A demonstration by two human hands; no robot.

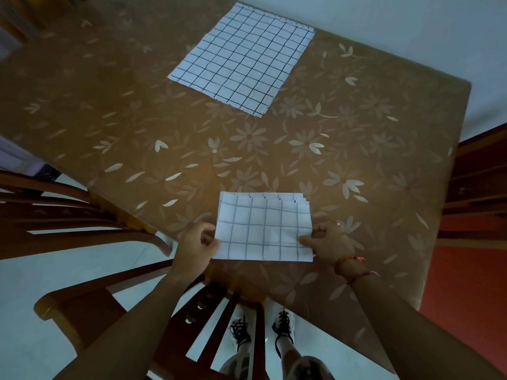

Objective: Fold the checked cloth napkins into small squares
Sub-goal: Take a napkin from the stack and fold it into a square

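A folded checked napkin [263, 226] lies at the near edge, an unfolded stack of napkins [242, 58] flat far behind it

arms: bare, no sleeves | right wrist: red thread band [349, 266] | feet: white sneakers [284, 325] (black laces)

A table [370, 165] covered by a brown cloth printed with pale flowers carries two things. Toward twelve o'clock, near the far edge, a stack of unfolded checked napkins [241, 60] lies flat, white with dark grid lines, its edges slightly staggered. Toward six o'clock, close to the near edge, lies a folded checked napkin [263, 226], several layers showing along its far side.
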